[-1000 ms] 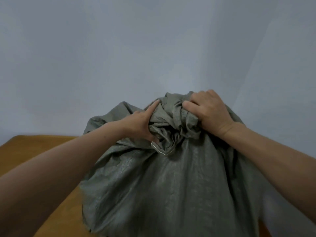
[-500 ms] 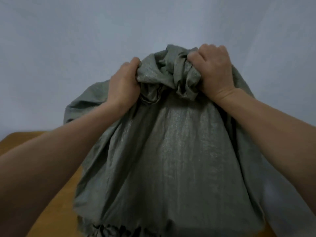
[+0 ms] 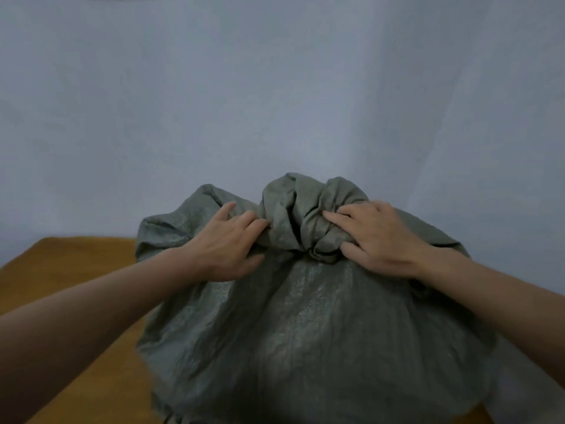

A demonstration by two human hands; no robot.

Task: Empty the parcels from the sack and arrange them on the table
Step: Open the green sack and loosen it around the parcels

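The grey-green woven sack (image 3: 305, 332) is standing on the brown wooden table (image 3: 61, 270), filling the near middle of my view and spreading to the right. I am reaching both bare forearms forward and inward from the near corners, so my hands are meeting at the sack's top.

My left hand (image 3: 227, 243) is lying palm down on the sack's left shoulder. Its fingers are nearly straight and fanned apart, and the little finger is pointing to the far side. The fingertips (image 3: 260, 223) are pushing against the left side of the gathered neck (image 3: 302, 218), and the thumb is lying flat along the fabric below. This hand is pressing rather than closing round anything.

My right hand (image 3: 379, 240) is lying on the right shoulder. Its fingers are bending at the knuckles and digging into the folds of the neck, with the thumb pressing in from the near side, so it is gripping the bunch.

The neck is sticking up as a crumpled knot between my hands. Below it the fabric is bulging wide and round, creased and faintly shining. What is inside is hidden. A pale blue-grey wall (image 3: 275, 87) is rising behind.
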